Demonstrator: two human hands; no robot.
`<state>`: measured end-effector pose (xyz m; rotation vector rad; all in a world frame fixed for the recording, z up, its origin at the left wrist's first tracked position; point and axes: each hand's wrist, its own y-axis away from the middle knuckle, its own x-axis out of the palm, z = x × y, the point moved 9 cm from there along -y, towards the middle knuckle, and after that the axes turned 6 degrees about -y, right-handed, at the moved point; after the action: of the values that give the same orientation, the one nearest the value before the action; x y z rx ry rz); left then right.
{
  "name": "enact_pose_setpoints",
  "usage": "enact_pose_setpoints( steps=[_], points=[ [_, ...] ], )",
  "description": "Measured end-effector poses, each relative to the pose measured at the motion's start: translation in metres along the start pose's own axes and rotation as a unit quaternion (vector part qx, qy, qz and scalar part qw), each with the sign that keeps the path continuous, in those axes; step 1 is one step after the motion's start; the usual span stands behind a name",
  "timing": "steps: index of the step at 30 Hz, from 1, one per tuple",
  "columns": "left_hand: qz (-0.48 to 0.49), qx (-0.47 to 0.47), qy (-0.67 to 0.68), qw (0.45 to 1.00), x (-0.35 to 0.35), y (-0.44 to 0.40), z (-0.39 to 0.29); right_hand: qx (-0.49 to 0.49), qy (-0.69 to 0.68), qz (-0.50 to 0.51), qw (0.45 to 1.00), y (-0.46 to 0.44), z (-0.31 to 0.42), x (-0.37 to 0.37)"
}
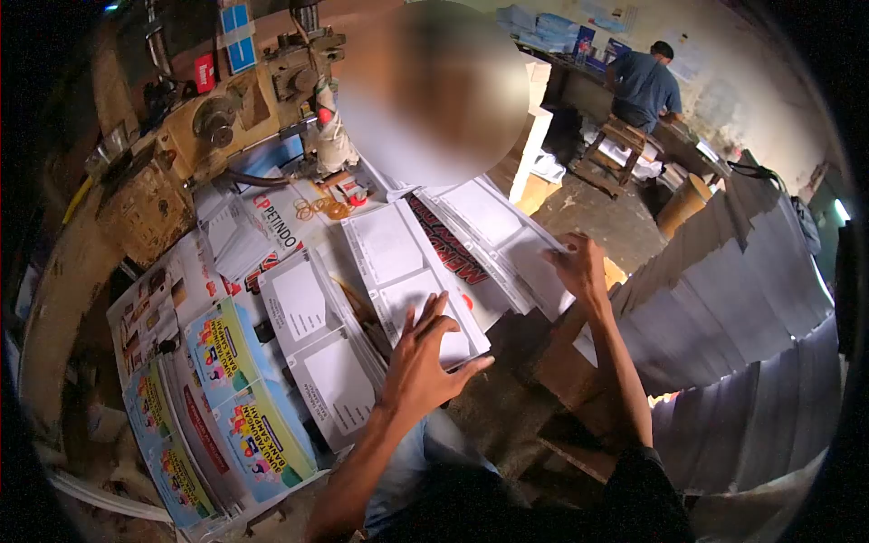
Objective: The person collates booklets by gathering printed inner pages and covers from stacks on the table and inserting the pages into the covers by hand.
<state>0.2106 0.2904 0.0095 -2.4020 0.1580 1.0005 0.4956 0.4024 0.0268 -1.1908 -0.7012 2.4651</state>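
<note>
My left hand (425, 362) rests over the near end of a middle stack of printed sheets (398, 244), its fingers spread and thumb stretched out past the end. At the right edge of another stack of white printed sheets (493, 217), my right hand (579, 262) has thumb and forefinger pinched together on a sheet. Left of the middle stack lies a third stack of printed sheets (317, 335), framed boxes and small text on its top page. Farther left are colourful printed covers (244, 398) reading "Buku Tabungan Bank Sampah".
A worn metal machine (217, 127) stands at the back left. Rubber bands (326, 209) lie behind the stacks. Large grey sheets (724, 299) bulge at the right. A blurred patch covers the top middle. Another person (644, 86) sits at a far bench, turned away.
</note>
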Motion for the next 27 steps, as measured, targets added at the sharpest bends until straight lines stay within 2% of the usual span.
enact_pose_setpoints(
  steps=[2,3,4,6,9,11,12,14,17,19,22,27],
  points=[
    [0.007,-0.004,0.003,1.000,0.008,-0.007,0.004,0.055,-0.019,0.011,0.998,0.003,0.000,-0.016],
    [0.042,-0.052,0.066,0.996,0.015,-0.006,0.016,0.059,-0.022,0.008,0.998,0.002,0.005,-0.027],
    [0.078,-0.102,0.127,0.984,0.023,-0.003,0.026,0.103,-0.030,0.058,0.992,0.004,0.003,-0.029],
    [0.075,-0.088,0.127,0.985,0.019,-0.002,0.029,0.156,-0.072,0.150,0.974,0.013,-0.004,-0.026],
    [0.075,-0.070,0.101,0.990,0.017,-0.006,0.024,0.146,-0.160,0.165,0.962,0.023,-0.008,-0.018],
    [0.019,-0.009,0.021,1.000,0.012,-0.004,0.011,0.139,-0.185,0.164,0.959,0.030,-0.011,-0.009],
    [0.024,0.001,-0.001,1.000,0.014,-0.003,0.007,0.148,-0.194,0.141,0.959,0.034,-0.014,-0.008],
    [0.037,-0.009,0.003,0.999,0.014,-0.001,0.002,0.161,-0.205,0.117,0.958,0.038,-0.018,-0.005],
    [0.068,-0.037,0.026,0.997,0.016,-0.002,0.007,0.162,-0.230,0.127,0.951,0.037,-0.009,-0.003],
    [0.086,-0.052,0.041,0.994,0.018,-0.004,0.011,0.195,-0.212,0.157,0.945,0.039,-0.011,0.000],
    [0.073,-0.025,0.034,0.996,0.013,-0.004,0.008,0.221,-0.244,0.134,0.935,0.047,-0.048,0.008],
    [0.066,0.025,-0.019,0.997,0.015,0.000,0.001,0.284,-0.230,0.120,0.923,0.053,-0.052,0.003]
  ],
)
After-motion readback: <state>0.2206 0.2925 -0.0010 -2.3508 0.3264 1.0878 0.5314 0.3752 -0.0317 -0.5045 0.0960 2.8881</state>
